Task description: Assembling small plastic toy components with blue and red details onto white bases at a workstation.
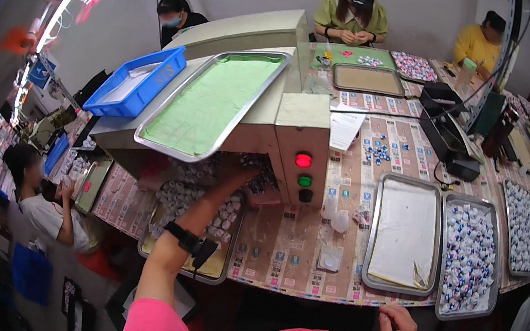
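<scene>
Pale green sheet (210, 99) in the silver tray (145, 142), left of centre. Bright blue crate (133, 87) far left. Beige machine (305, 127) with red button (303, 160), green button (304, 180), black button (305, 195). Tan patterned tablecloth (281, 243), dotted blue and pink. White sheet (406, 231) in the near right tray (370, 250). White, blue and pink small pieces (467, 254) further right. Pink sleeve (152, 327), black wristband (188, 241), near.

Tray (154, 253) of small white caps under machine (284, 131)
</scene>
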The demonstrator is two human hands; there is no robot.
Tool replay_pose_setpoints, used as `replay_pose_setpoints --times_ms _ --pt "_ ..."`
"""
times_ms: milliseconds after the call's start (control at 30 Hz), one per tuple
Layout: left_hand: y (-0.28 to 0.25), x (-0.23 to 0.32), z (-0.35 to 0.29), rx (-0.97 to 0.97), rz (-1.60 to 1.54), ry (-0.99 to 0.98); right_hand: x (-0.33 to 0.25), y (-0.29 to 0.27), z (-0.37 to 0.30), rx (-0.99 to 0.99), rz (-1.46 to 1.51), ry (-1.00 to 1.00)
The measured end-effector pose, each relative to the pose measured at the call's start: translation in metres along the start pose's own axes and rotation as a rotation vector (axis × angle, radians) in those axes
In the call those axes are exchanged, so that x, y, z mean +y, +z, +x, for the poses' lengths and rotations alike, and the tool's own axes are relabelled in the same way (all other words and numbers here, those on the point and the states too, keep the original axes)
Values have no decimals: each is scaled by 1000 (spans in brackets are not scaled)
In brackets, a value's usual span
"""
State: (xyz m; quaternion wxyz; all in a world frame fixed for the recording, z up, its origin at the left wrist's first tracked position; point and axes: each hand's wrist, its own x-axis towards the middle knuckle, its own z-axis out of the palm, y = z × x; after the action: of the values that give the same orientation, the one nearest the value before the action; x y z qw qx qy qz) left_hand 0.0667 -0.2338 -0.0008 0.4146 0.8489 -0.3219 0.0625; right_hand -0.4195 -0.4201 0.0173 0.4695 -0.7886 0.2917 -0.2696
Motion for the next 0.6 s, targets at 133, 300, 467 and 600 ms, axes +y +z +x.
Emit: replay_pose_setpoints --times_ms 133,300,467,600 --pt "-17 24 -36 -51 -515 -310 1 -6 -7 15 18 11" --pt "-30 77 -75 -258 -757 -599 8 -11 -11 24 25 -54" --pt "0 154 -115 -483 -1076 -639 16 -8 -9 -9 92 -126" --pt "59 209 -130 -672 -1194 -680 16 -5 -5 -10 154 -174"
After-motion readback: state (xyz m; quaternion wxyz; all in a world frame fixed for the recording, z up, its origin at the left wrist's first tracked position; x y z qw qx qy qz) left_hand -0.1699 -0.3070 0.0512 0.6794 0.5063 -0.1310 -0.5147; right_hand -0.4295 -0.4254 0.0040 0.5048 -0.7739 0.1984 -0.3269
